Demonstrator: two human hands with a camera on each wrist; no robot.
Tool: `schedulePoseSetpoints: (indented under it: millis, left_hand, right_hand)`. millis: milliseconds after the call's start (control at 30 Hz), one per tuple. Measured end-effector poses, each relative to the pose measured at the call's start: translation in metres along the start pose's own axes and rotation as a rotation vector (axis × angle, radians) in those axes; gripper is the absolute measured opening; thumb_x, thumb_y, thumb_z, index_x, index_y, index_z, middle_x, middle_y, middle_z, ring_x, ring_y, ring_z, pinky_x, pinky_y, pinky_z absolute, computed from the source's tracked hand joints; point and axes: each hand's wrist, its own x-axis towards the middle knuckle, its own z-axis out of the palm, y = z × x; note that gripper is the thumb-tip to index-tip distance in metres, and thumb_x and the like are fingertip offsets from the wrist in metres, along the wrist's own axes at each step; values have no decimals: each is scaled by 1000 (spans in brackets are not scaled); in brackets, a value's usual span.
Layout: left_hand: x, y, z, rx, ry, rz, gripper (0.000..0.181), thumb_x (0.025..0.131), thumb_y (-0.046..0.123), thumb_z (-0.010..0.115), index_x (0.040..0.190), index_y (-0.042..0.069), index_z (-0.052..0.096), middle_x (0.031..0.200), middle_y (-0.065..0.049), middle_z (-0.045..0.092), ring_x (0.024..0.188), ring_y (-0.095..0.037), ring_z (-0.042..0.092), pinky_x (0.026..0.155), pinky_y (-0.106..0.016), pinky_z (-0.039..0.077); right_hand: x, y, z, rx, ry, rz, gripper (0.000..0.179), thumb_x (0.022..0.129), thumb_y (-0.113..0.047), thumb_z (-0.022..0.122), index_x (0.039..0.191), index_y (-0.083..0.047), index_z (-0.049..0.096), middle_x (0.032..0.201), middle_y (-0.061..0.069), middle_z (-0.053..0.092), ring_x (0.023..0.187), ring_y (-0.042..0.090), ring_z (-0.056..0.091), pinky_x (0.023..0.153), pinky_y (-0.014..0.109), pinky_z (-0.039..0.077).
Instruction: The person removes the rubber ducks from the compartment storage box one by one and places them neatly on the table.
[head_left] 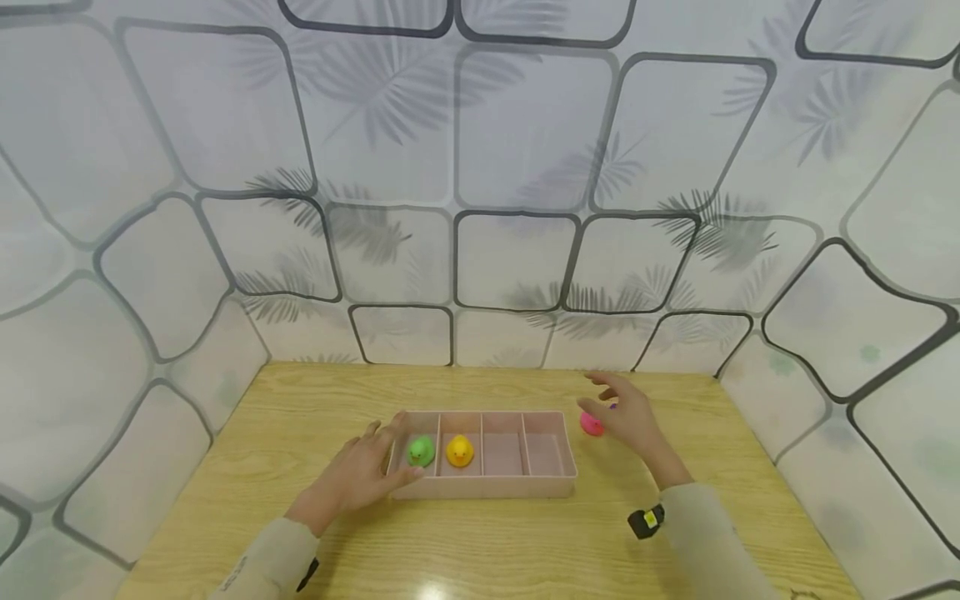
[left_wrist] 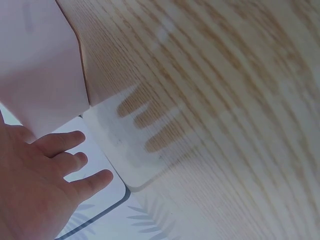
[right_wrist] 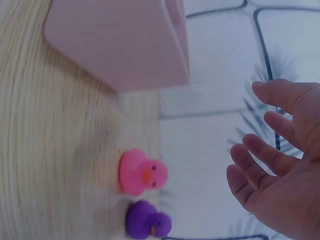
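A pale pink tray [head_left: 483,487] with a row of compartments stands on the table. A green rubber duck [head_left: 421,451] sits in its leftmost compartment and a yellow rubber duck [head_left: 460,451] in the one beside it. My left hand [head_left: 367,467] rests at the tray's left end, thumb along the front and fingers at the back corner. Just right of the tray, my right hand [head_left: 628,417] hovers with spread, slightly bent fingers and nothing in them. Beneath it are a pink rubber duck [right_wrist: 140,172] and a purple rubber duck [right_wrist: 146,220], standing side by side on the table.
The wood-grain table [head_left: 480,550] meets a patterned wall [head_left: 517,258] at its back edge, and similar panels rise on both sides. A small black device [head_left: 646,522] is strapped at my right wrist.
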Motion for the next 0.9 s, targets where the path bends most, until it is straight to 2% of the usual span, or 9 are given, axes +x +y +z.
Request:
schedulePoseSetpoints:
  millis: [133, 367, 533, 767, 900]
  left_hand:
    - [0, 1, 1, 2, 5, 3, 95, 101, 65, 58, 170, 13, 21, 168, -17, 40, 152, -56, 34, 115, -76, 35]
    - [0, 0, 1, 7, 11, 12, 95, 101, 65, 58, 170, 12, 21, 167, -17, 41, 151, -56, 36, 114, -75, 37]
    - [-1, 1, 0, 8, 10, 12, 95, 100, 65, 58, 170, 12, 21, 168, -17, 40, 151, -56, 35, 115, -75, 37]
    - [-1, 3, -1, 3, 11, 21, 95, 101, 65, 58, 170, 11, 21, 167, -18, 40, 151, -57, 36, 115, -75, 37]
    - [-2, 3, -1, 8, 9, 12, 95, 101, 66, 57, 170, 12, 21, 168, -17, 39, 151, -57, 35, 115, -76, 36]
  right_hand:
    - [-2, -20, 8, 25, -43, -50, 52, 97, -23, 79, 143, -5, 63, 136, 23, 67, 110, 39, 68, 84, 49, 59]
    - [-4, -41, 27, 39, -94, -104, 52, 95, -22, 80, 142, -6, 64, 133, 18, 69, 107, 32, 69, 80, 36, 57]
    - [-5, -50, 42, 62, -131, -123, 50, 94, -16, 80, 140, -9, 66, 134, 17, 70, 107, 32, 69, 79, 33, 56]
    - [-9, -67, 58, 87, -174, -127, 47, 94, -15, 78, 139, -11, 68, 133, 11, 72, 105, 29, 68, 78, 34, 57]
    - [-11, -72, 68, 94, -196, -131, 45, 94, -15, 77, 138, -13, 68, 131, 8, 72, 103, 28, 70, 82, 41, 61]
